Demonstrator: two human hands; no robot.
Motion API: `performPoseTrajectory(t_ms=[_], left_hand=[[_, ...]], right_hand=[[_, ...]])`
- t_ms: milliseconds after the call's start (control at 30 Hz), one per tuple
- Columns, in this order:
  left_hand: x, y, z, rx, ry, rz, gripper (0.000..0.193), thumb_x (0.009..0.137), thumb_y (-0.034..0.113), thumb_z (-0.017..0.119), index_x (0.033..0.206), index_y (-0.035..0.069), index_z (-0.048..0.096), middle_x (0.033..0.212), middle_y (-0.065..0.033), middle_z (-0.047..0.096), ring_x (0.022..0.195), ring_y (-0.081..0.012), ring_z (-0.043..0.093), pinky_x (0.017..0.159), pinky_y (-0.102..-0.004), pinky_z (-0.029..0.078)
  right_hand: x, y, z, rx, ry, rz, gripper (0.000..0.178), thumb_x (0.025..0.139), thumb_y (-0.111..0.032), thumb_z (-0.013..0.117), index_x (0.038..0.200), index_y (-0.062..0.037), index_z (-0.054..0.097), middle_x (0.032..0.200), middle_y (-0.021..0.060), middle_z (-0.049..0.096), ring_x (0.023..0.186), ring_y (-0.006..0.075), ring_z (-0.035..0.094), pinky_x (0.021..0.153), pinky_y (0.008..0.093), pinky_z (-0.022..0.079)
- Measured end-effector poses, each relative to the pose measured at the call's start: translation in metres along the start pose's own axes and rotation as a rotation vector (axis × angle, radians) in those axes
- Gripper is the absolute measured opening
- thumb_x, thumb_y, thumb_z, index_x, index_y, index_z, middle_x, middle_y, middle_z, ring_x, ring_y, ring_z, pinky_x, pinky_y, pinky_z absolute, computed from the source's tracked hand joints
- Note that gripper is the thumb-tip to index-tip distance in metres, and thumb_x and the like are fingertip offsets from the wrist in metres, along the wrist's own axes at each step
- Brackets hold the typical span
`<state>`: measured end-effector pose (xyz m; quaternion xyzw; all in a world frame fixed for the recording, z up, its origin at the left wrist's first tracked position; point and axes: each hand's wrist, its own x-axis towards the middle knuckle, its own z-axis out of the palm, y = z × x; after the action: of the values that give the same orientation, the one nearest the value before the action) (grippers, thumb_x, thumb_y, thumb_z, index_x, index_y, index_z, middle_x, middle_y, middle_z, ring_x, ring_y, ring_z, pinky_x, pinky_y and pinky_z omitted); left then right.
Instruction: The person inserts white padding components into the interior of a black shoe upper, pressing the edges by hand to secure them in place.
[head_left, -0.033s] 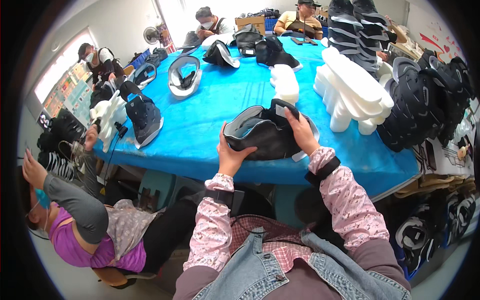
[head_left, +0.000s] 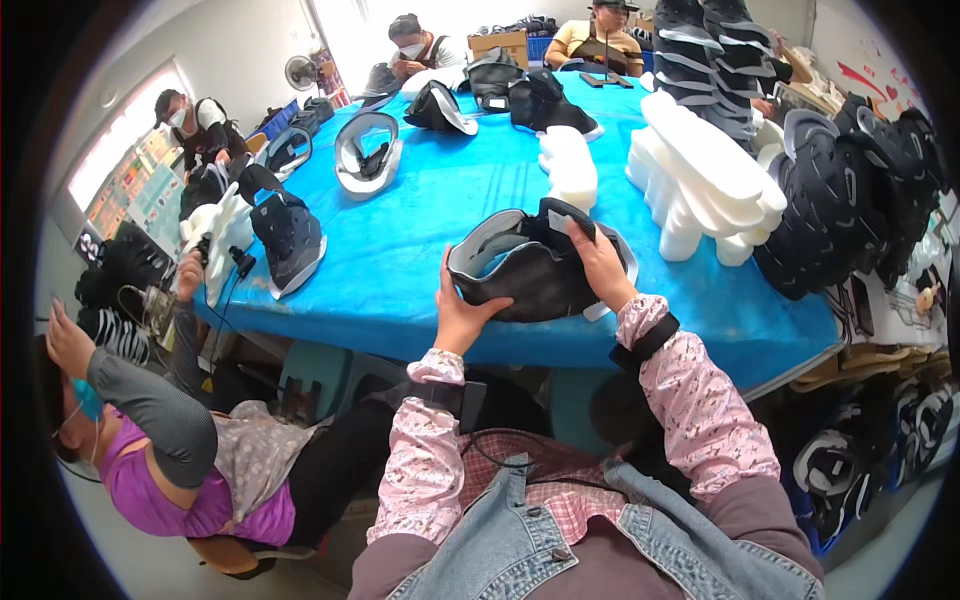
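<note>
At the near edge of the blue table (head_left: pixel 440 230), a black shoe upper (head_left: pixel 540 285) is held tilted in two bare hands, its opening turned up. The left hand (head_left: pixel 462 308) grips its left end, thumb pressed along the near wall and fingers curled around the outer side; the right hand (head_left: pixel 600 268) closes over the raised padded part on the right, fingers against it beside a white tag (head_left: pixel 558 220), though how the thumb sits is hard to tell. As far as can be judged, the upper is already joined and lined, while no finished sole shows on it; what remains to be done cannot be read from this angle. It looks soft and dark, with a light grey lining, a bluish patch inside and a pale edge at its right. Another dark upper (head_left: pixel 288 235) rests at the table's left side, and white moulded forms (head_left: pixel 700 185) stand toward its right.
</note>
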<state>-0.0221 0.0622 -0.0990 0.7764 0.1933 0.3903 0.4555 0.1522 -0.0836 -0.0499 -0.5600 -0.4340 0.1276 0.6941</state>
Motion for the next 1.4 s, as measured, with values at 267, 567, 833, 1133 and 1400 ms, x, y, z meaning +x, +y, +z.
performPoseTrajectory(t_ms=[267,567,833,1133,1400], left_hand=[[-0.034,-0.026,-0.023,-0.228,-0.166,-0.010,0.126,0.065,0.016,0.085,0.147,0.005,-0.010,0.153,-0.0238,0.008,0.142,-0.0316,0.011,0.114,-0.0400,0.014],[-0.098,0.023,-0.055,-0.349,-0.014,-0.224,0.058,0.090,0.007,0.060,0.140,0.002,0.032,0.134,-0.0153,0.045,0.115,-0.0219,0.054,0.096,-0.0323,0.043],[-0.108,0.134,-0.161,0.396,-0.177,0.006,0.036,0.085,0.003,0.060,0.121,0.002,0.055,0.106,-0.0115,0.064,0.100,-0.0211,0.062,0.088,-0.0310,0.047],[-0.096,0.156,-0.070,0.052,-0.464,0.170,0.037,0.086,0.002,0.061,0.122,0.001,0.055,0.110,-0.0111,0.063,0.103,-0.0223,0.060,0.091,-0.0321,0.045],[-0.061,0.160,0.017,-0.829,-0.243,0.012,0.106,0.077,0.046,0.074,0.147,0.006,0.005,0.148,-0.0086,0.022,0.136,-0.0205,0.026,0.110,-0.0398,0.026]], right_hand=[[0.001,-0.012,-0.014,-0.143,-0.133,-0.027,0.049,0.095,-0.037,0.055,0.127,-0.0008,0.048,0.116,0.0102,0.054,0.105,0.0158,0.052,0.094,0.0274,0.039],[0.096,0.001,-0.049,-0.859,0.020,-0.174,0.048,0.087,-0.043,0.059,0.107,0.0011,0.061,0.108,0.0216,0.058,0.106,0.0352,0.052,0.092,0.0413,0.041],[0.120,0.069,-0.032,-1.076,-0.095,0.157,0.076,0.069,-0.048,0.070,0.127,-0.0026,0.050,0.126,0.0283,0.045,0.116,0.0419,0.047,0.098,0.0463,0.040],[0.086,-0.027,-0.049,-0.480,0.223,-0.339,0.044,0.083,-0.020,0.063,0.121,0.0007,0.055,0.135,0.0225,0.042,0.127,0.0343,0.040,0.108,0.0391,0.028],[-0.086,-0.125,-0.005,-0.492,-0.180,-0.609,0.066,0.083,-0.025,0.065,0.137,-0.0016,0.036,0.147,0.0259,0.026,0.136,0.0389,0.027,0.108,0.0489,0.026]])
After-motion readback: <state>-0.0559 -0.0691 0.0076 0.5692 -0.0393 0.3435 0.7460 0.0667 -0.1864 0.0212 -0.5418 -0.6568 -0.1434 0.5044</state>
